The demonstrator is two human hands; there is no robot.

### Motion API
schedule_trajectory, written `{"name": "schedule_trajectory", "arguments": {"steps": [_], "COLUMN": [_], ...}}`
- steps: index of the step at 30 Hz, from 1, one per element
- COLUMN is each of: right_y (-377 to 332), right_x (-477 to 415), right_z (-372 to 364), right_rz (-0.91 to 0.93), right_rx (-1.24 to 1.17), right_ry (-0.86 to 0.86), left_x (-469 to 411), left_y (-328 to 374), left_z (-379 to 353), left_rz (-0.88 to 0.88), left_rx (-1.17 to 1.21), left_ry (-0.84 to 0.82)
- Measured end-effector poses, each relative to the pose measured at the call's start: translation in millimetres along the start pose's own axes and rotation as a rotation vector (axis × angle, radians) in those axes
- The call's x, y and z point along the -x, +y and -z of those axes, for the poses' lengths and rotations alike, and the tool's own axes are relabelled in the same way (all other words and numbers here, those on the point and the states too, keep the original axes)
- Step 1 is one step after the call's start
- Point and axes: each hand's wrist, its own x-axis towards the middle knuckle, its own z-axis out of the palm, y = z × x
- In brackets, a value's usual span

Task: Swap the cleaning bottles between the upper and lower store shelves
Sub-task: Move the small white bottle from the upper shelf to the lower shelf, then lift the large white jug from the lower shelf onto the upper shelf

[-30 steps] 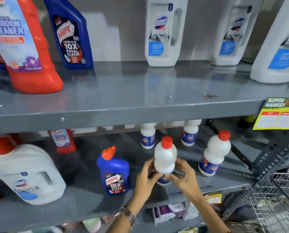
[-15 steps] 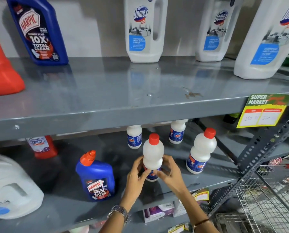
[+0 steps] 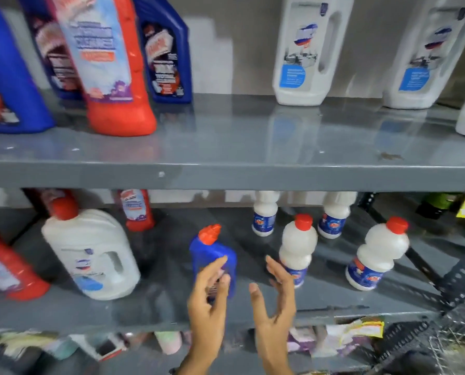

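reaching in over the lower shelf (image 3: 150, 309), both hands have let go of the small white bottle (image 3: 297, 247) they were steadying a moment ago; it now stands upright on its own near the front edge, red cap up. the right hand (image 3: 276, 301) hangs just beside it with fingers spread and nothing in its grip, while the left hand (image 3: 209, 296) has shifted across to the blue bottle (image 3: 212, 255), fingers loosely curled in front of its label. whether that grip has closed on the blue bottle cannot be told, since motion blur smears the fingers and the bottle face. this suggests one placement on the lower shelf is done and the blue bottle is the next candidate for the upper shelf (image 3: 226, 147). labels are unreadable in the blur, and the shelf's rear bottles are cut off by the upper shelf's edge.
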Motion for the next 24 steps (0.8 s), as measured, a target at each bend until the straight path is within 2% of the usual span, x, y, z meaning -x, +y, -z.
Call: {"name": "schedule_trajectory", "arguments": {"steps": [5, 7, 10, 13, 17, 24], "right_y": [-30, -32, -33, -29, -22, -19], "right_x": [16, 15, 9, 4, 7, 7], "right_z": [-93, -129, -177, -207, -226, -239], "right_rz": [0.027, 0.067, 0.04, 0.0, -0.018, -0.029], "right_rx": [-0.04, 0.005, 0.063, 0.114, 0.118, 0.103], "right_ry": [-0.474, -0.599, -0.656, -0.747, -0.724, -0.62], "left_x": [-31, -50, -81, -108, -122, -127], "left_y": [7, 5, 4, 4, -1, -5], "left_z": [123, 166, 213, 240, 261, 259], "left_rz": [-0.149, -0.149, -0.053, 0.132, 0.162, 0.189], "left_rx": [-0.167, -0.219, -0.299, -0.254, -0.279, -0.238], "left_ry": [0.426, 0.495, 0.471, 0.3, 0.069, 0.082]}}
